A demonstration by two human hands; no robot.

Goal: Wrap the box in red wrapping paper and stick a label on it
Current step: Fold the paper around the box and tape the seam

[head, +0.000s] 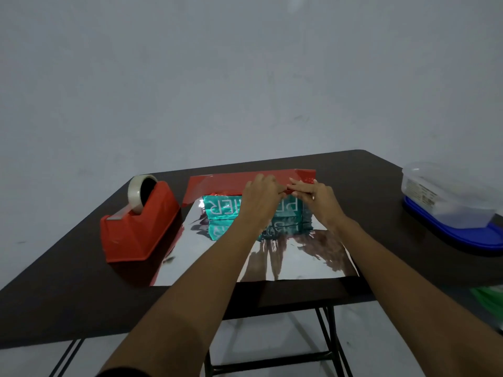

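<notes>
A teal box (221,206) with white letters lies on a sheet of wrapping paper whose silver inner side (294,257) faces up and mirrors the box. The sheet's far part shows its red side (217,183), folded up and over the box's top. My left hand (260,198) and my right hand (317,195) meet over the box and pinch the red edge between fingers and thumbs. My forearms hide the middle of the box.
A red tape dispenser (136,229) with a roll of clear tape stands left of the sheet. A clear plastic container on a blue lid (449,202) sits at the right edge of the dark table (68,295). Something green (490,297) shows below the table at right.
</notes>
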